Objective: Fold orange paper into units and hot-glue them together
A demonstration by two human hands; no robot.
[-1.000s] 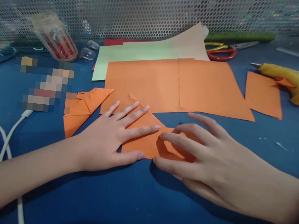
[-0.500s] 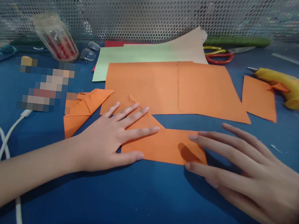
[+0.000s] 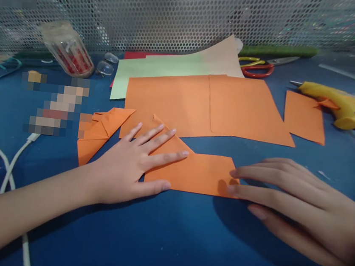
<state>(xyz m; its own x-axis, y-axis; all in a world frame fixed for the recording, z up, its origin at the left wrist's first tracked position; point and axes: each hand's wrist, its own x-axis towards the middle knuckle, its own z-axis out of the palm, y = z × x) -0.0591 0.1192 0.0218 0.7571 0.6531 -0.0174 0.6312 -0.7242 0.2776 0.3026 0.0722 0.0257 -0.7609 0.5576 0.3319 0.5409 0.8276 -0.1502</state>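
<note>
My left hand (image 3: 135,166) lies flat with spread fingers on a small folded orange paper (image 3: 201,172), pressing its left part against the table. A triangular flap of that paper rises beneath the fingers. At the paper's right end is my right hand (image 3: 297,206), its fingers stretched out and apart; two fingertips are over or on the right edge. Whether they touch it I cannot tell. Left of my left hand lies a folded orange paper piece (image 3: 104,129). Larger orange sheets (image 3: 168,102) lie just behind both hands.
Pale green paper (image 3: 159,71) lies at the back. Red-handled scissors (image 3: 258,71) are beside it. A yellow glue gun (image 3: 335,102) rests by an orange paper rectangle (image 3: 304,117) at right. A plastic jar (image 3: 71,50) and white cable (image 3: 9,169) are at left, before a perforated metal panel (image 3: 178,17).
My right hand's fingers have drawn back toward the paper's right edge, with the upper fingers more bent. My left hand stays in place on the paper.
</note>
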